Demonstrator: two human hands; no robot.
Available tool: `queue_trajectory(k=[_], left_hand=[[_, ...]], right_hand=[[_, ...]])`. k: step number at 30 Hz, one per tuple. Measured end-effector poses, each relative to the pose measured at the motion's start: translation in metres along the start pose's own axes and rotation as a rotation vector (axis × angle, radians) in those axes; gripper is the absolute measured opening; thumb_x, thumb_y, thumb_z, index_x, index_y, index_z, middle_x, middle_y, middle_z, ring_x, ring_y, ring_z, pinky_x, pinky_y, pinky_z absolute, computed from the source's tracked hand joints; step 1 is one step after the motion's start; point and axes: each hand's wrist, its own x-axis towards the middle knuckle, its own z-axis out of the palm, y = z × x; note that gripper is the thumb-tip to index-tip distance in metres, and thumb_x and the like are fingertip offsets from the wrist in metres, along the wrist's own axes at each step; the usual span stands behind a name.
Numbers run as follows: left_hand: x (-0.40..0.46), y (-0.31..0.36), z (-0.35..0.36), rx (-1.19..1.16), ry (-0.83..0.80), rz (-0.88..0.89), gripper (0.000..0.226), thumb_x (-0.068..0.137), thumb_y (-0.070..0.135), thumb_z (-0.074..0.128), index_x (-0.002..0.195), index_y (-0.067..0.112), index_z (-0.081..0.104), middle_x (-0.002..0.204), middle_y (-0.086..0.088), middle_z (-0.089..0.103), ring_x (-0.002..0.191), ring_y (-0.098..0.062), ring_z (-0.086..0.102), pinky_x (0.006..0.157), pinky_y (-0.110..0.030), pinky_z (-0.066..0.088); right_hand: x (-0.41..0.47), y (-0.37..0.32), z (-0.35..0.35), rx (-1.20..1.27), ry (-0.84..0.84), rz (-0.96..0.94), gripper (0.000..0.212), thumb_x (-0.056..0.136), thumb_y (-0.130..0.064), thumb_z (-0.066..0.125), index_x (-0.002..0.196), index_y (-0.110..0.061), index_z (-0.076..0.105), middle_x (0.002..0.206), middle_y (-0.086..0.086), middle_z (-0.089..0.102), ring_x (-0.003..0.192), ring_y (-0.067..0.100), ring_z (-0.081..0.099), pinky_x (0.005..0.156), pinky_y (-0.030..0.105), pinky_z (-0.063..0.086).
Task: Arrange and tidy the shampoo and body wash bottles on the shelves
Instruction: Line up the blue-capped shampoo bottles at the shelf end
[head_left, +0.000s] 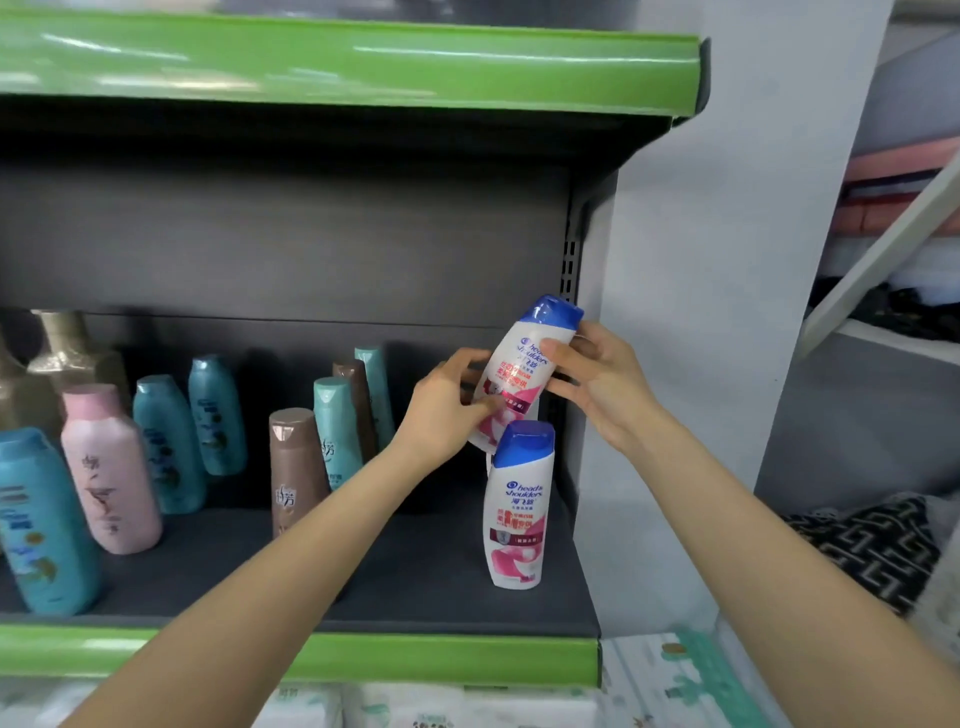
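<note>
Head view: left hand (447, 410) and right hand (597, 384) both grip 1 tilted, glossy white plastic bottle (519, 374). Its blue cap (553, 312) is rounded. A matching bottle (517, 512) stands upright on the dark shelf (363, 587).

A shop. A dark metal display shelf (363, 571) with glossy green price-strip edges (415, 657) carries rows of plastic shampoo bottles (111, 467). Wrapped packs (405, 706) sit below.

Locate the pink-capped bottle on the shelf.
Head view, left side: the pink-capped bottle stands on the dark shelf, between a front blue bottle and a teal bottle behind.

Pale grey wall (727, 260) right of shelving; white slanted beam (883, 249); black-patterned fabric (872, 551) lower right.
</note>
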Motion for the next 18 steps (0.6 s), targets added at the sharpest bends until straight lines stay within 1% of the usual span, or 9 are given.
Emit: queue_trajectory(k=[2,3,6,7,10,13,15,18], left_hand=[[0.003,-0.003,0.002,-0.019,0.009,0.002,0.037,0.085,0.009,0.065,0.121,0.013,0.056,0.103,0.0,0.063,0.089,-0.011,0.061,0.074,-0.01,0.048],[0.005,-0.005,0.004,-0.016,0.009,0.008,0.035,0.085,0.008,0.065,0.118,0.012,0.057,0.101,0.001,0.064,0.084,-0.008,0.061,0.071,-0.008,0.047],[0.008,-0.011,0.007,-0.008,0.004,0.004,0.029,0.085,0.007,0.064,0.113,0.013,0.059,0.092,0.005,0.063,0.07,0.002,0.057,0.064,-0.008,0.046],[0.009,-0.012,0.009,-0.016,-0.006,-0.009,0.029,0.085,0.009,0.064,0.113,0.014,0.058,0.091,0.006,0.062,0.07,0.001,0.056,0.064,-0.011,0.047],[0.007,-0.018,0.013,-0.044,-0.042,-0.057,0.027,0.088,0.013,0.063,0.114,0.016,0.058,0.093,0.004,0.063,0.078,-0.008,0.059,0.068,-0.024,0.053],[0.004,-0.024,0.018,-0.035,-0.058,-0.077,0.026,0.086,0.014,0.065,0.111,0.016,0.059,0.099,0.0,0.065,0.083,-0.014,0.06,0.076,-0.031,0.054],[0.002,-0.028,0.02,-0.036,-0.065,-0.1,0.026,0.085,0.014,0.066,0.11,0.015,0.06,0.101,-0.002,0.066,0.084,-0.014,0.06,0.079,-0.032,0.053],[0.0,-0.031,0.021,-0.028,-0.079,-0.124,0.026,0.085,0.012,0.066,0.11,0.013,0.061,0.098,-0.002,0.065,0.083,-0.014,0.06,0.075,-0.028,0.05]], right_hand=[[0.0,0.007,-0.005,-0.044,-0.045,0.012,0.036,0.087,-0.002,0.063,0.122,-0.005,0.055,0.11,0.009,0.067,0.097,0.023,0.067,0.077,0.032,0.059],[0.0,0.011,-0.006,-0.073,-0.069,0.02,0.034,0.087,-0.001,0.062,0.119,-0.007,0.056,0.107,0.007,0.067,0.095,0.021,0.067,0.076,0.031,0.059],[-0.001,0.026,-0.011,-0.165,-0.13,0.033,0.03,0.086,0.001,0.063,0.111,-0.015,0.059,0.104,0.003,0.068,0.093,0.019,0.067,0.076,0.029,0.059],[-0.001,0.03,-0.012,-0.18,-0.148,0.035,0.031,0.085,0.002,0.063,0.11,-0.017,0.06,0.104,0.002,0.069,0.092,0.018,0.067,0.077,0.029,0.058],[-0.003,0.041,-0.016,-0.209,-0.195,0.051,0.032,0.086,0.003,0.062,0.108,-0.021,0.061,0.104,0.001,0.069,0.092,0.014,0.068,0.076,0.025,0.057],[-0.005,0.048,-0.021,-0.255,-0.245,0.071,0.031,0.087,-0.002,0.063,0.108,-0.023,0.063,0.108,0.002,0.07,0.094,0.013,0.068,0.076,0.024,0.055],[-0.006,0.052,-0.022,-0.296,-0.265,0.082,0.03,0.086,-0.004,0.065,0.109,-0.023,0.063,0.111,0.004,0.069,0.094,0.014,0.068,0.074,0.023,0.054],[-0.005,0.058,-0.025,-0.333,-0.285,0.096,0.031,0.088,-0.004,0.063,0.117,-0.015,0.062,0.114,0.007,0.068,0.096,0.016,0.067,0.077,0.025,0.056]])
